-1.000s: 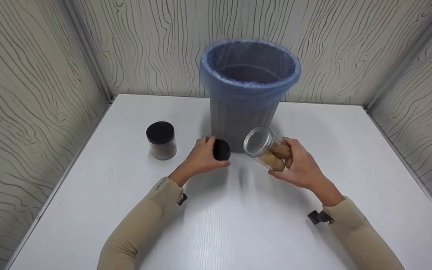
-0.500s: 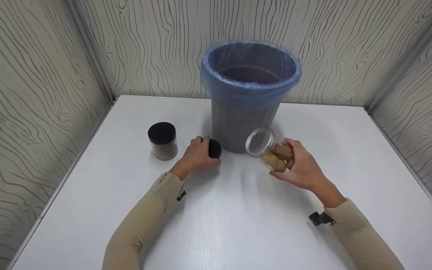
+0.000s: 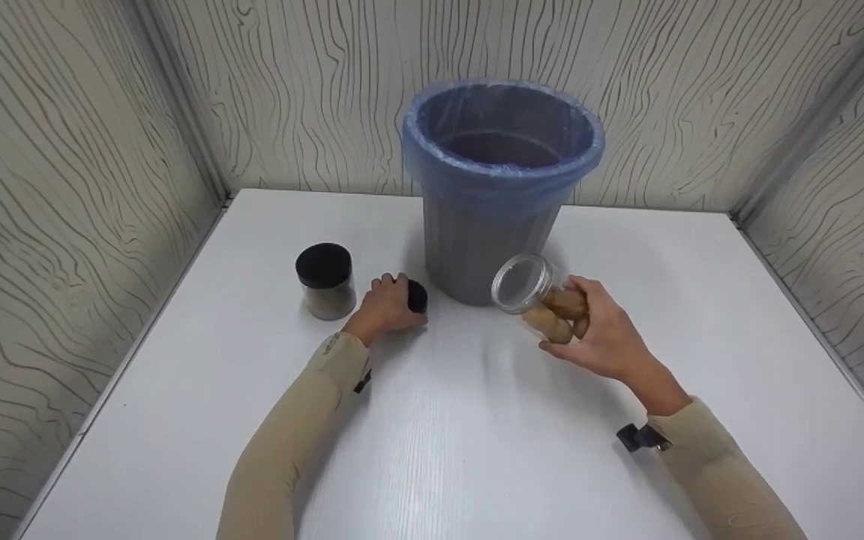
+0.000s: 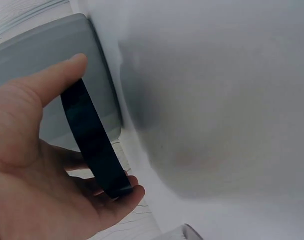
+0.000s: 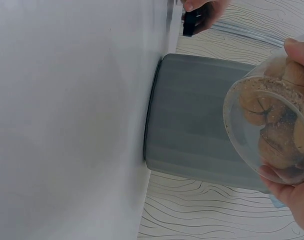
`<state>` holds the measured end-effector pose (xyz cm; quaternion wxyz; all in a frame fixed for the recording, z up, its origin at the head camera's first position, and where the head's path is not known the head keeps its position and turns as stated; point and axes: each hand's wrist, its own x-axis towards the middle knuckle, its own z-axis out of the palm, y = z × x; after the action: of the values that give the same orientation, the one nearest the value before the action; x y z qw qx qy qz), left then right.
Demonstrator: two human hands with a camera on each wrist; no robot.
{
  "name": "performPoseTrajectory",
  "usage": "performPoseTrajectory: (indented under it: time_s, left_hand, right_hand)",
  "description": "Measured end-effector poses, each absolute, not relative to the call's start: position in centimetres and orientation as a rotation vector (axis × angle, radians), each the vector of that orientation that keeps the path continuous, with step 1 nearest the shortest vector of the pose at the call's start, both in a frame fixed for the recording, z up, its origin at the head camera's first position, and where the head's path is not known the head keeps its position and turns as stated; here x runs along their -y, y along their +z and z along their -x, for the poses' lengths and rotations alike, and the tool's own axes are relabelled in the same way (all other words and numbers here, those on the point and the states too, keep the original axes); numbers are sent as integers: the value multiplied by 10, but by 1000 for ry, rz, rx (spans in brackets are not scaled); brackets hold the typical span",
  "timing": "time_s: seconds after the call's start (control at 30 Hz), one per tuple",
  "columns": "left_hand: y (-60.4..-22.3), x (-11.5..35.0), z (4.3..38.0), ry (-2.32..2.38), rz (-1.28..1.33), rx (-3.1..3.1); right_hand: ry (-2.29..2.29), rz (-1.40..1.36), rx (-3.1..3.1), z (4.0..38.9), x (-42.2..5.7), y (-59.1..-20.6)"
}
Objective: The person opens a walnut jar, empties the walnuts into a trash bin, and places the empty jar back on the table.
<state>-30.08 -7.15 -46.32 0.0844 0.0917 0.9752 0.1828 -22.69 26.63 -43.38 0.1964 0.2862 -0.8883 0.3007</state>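
My left hand (image 3: 385,306) grips a round black lid (image 3: 418,297), held on its edge just in front of the bin. In the left wrist view the thumb lies on one end of the lid (image 4: 94,140) and the fingertips on the other. Tilted over the table, an uncapped clear jar (image 3: 526,289) rests in the grasp of my right hand (image 3: 606,334), its mouth facing up and left. Several brown, rounded pieces (image 3: 548,324) lie inside this jar; their kind is unclear. The right wrist view shows its base (image 5: 264,125), with crumbs along the rim.
A grey bin (image 3: 484,247) with a blue liner (image 3: 503,187) stands at the back middle of the white table (image 3: 432,450). To the left of the left hand sits another clear jar (image 3: 327,300) with a black lid on. Patterned walls (image 3: 312,97) enclose the table's back and sides.
My left hand has moved left with the black lid, away from the bin's front and towards the capped jar. The right hand and its jar have hardly moved.
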Motion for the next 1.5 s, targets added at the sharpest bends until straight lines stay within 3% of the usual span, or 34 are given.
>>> performPoseTrajectory:
  time_s: [1.17, 1.5]
  left_hand:
    - [-478, 70, 311, 480, -236, -2938]
    - [-429, 71, 312, 740, -236, -2920]
  right_hand:
    - [850, -785, 2488, 230, -268, -430]
    - [927, -735, 2517, 227, -269, -428]
